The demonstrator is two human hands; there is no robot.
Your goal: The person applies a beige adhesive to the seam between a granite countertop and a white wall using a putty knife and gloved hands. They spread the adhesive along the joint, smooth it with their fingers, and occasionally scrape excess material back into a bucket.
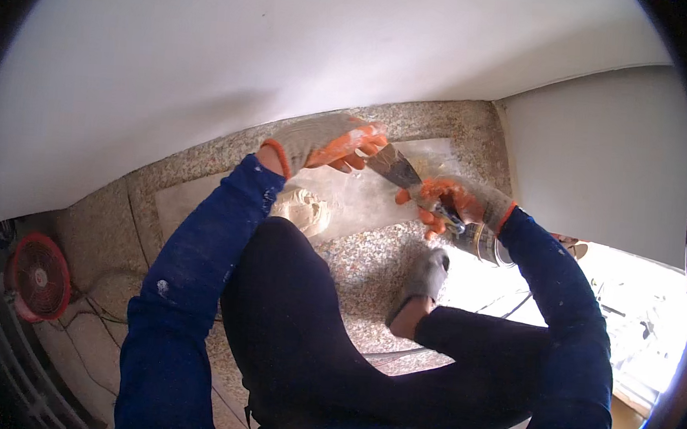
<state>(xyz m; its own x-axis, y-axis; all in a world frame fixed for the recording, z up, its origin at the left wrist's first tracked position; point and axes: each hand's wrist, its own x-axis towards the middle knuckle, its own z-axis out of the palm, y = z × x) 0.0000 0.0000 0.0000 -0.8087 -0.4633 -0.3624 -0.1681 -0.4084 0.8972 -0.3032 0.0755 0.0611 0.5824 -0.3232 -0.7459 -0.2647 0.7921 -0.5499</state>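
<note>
gripping a putty knife [394, 166] at upper centre, the right hand [458, 206] clenches its handle — the left hand [328, 143] pinches the blade tip, likely wiping it, above a board [344, 203] holding a putty lump [303, 208].

Red fan [38, 277] on granite floor [371, 271]

Single head-worn fisheye view, looking steeply down from close above; own forearms enter from lower edge, granite ledge [443, 126] at centre, white wall [212, 49] across upper frame.
</note>
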